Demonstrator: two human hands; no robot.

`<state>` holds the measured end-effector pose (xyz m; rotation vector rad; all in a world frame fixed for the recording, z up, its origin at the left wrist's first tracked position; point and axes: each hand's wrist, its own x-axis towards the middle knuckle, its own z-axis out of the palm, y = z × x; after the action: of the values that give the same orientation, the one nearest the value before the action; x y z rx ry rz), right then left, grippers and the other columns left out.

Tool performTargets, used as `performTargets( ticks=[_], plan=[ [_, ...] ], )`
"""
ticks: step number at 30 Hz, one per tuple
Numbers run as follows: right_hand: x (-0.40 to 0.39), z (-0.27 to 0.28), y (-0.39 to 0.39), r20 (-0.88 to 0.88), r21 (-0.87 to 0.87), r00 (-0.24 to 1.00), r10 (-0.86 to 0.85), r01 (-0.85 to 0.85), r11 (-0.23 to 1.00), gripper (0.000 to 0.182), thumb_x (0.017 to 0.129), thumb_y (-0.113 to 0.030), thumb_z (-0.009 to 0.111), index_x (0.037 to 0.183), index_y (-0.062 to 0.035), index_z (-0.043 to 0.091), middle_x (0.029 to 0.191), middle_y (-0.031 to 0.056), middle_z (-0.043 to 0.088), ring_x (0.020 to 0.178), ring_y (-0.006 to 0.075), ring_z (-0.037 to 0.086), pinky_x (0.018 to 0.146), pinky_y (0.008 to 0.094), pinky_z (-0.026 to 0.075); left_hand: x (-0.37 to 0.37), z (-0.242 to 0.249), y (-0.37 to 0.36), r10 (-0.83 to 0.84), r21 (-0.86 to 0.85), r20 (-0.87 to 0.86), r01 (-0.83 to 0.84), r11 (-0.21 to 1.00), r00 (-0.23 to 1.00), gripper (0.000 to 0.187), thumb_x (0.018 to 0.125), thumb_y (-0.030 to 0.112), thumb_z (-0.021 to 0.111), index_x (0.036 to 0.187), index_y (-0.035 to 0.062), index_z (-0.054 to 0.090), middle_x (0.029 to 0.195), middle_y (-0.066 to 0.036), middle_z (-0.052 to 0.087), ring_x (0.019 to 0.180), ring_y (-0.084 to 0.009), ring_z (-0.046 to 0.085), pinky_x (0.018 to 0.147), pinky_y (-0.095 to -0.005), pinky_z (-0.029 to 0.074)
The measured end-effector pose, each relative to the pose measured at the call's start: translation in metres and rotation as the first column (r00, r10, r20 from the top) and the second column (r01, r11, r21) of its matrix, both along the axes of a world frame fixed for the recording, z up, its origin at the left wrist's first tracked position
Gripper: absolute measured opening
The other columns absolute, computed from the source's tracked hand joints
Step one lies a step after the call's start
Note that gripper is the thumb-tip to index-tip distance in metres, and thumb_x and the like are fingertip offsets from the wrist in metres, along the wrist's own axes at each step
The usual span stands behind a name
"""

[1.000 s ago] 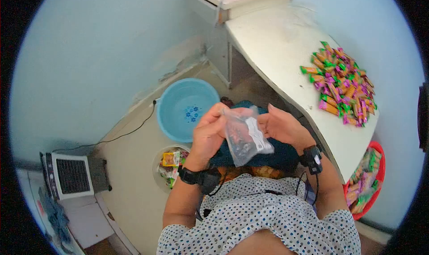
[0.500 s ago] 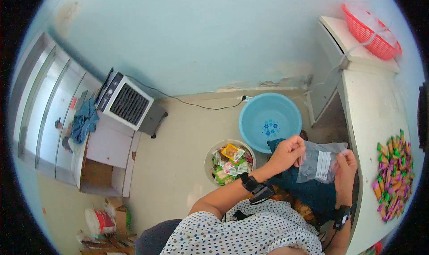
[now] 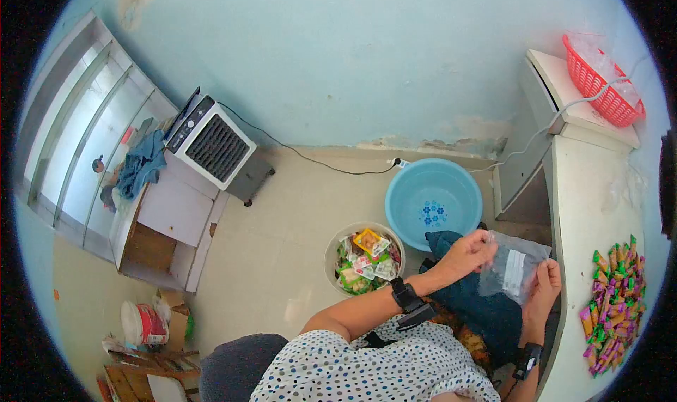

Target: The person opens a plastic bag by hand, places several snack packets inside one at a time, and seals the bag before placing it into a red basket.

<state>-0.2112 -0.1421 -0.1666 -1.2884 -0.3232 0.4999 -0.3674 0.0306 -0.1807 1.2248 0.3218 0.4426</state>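
Observation:
A clear plastic bag (image 3: 513, 257) with a white printed label is stretched between my two hands above my lap. My left hand (image 3: 467, 254) pinches its left edge with the fingertips. At the opposite edge, my right hand (image 3: 541, 289) grips the bag between thumb and fingers. The bag looks flat, with nothing that I can make out inside. Dark blue cloth (image 3: 486, 310) lies over my lap beneath it. On the white table to the right is a pile of small candies (image 3: 615, 307) in purple, green and orange wrappers, apart from my right hand.
A blue basin (image 3: 458, 180) stands on the floor ahead. Left of my forearm, a round tub (image 3: 330, 261) holds several packets. A red basket (image 3: 599, 84) with clear plastic sits on the white table's (image 3: 585, 190) raised end. An air cooler (image 3: 218, 148) stands at left.
My view has shifted, so the room appears lower and further right. Both hands still hold the bag, which is now tilted differently, its right side lower.

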Motion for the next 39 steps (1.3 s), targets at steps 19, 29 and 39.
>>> performTargets(
  ticks=[19, 29, 39],
  plan=[
    [-0.007, -0.005, -0.021, -0.168, -0.096, 0.907, 0.387, -0.406, 0.909, 0.010, 0.096, -0.015, 0.062, 0.094, -0.0054, 0.060, 0.073, 0.0013, 0.059, 0.058, 0.0134, 0.058, 0.053, 0.0302, 0.051, 0.003, 0.008, -0.003, 0.110, 0.007, -0.111, -0.110, 0.994, 0.988, 0.020, 0.098, 0.026, 0.064, 0.093, 0.0071, 0.062, 0.071, 0.003, 0.060, 0.060, -0.0057, 0.057, 0.052, -0.0235, 0.046],
    [0.002, 0.002, -0.017, -0.107, -0.164, 0.986, 0.126, -0.143, 0.976, 0.010, 0.096, -0.018, 0.064, 0.096, -0.0078, 0.065, 0.079, 0.0004, 0.062, 0.062, 0.0110, 0.059, 0.052, 0.0257, 0.049, 0.006, 0.017, -0.004, 0.068, 0.174, -0.113, -0.048, 0.984, 0.991, 0.013, 0.096, 0.017, 0.065, 0.089, 0.0068, 0.061, 0.066, 0.006, 0.056, 0.054, -0.0034, 0.050, 0.047, -0.0228, 0.039],
    [0.017, -0.013, -0.018, -0.075, -0.025, 0.996, 0.041, -0.043, 0.999, 0.016, 0.099, -0.024, 0.062, 0.092, -0.0094, 0.064, 0.077, -0.0025, 0.060, 0.061, 0.0079, 0.055, 0.050, 0.0240, 0.044, 0.008, 0.010, -0.010, 0.015, 0.175, -0.118, 0.006, 0.985, 0.993, 0.016, 0.095, 0.015, 0.065, 0.084, 0.0060, 0.059, 0.066, 0.005, 0.055, 0.055, -0.0033, 0.049, 0.048, -0.0237, 0.039]
  ],
)
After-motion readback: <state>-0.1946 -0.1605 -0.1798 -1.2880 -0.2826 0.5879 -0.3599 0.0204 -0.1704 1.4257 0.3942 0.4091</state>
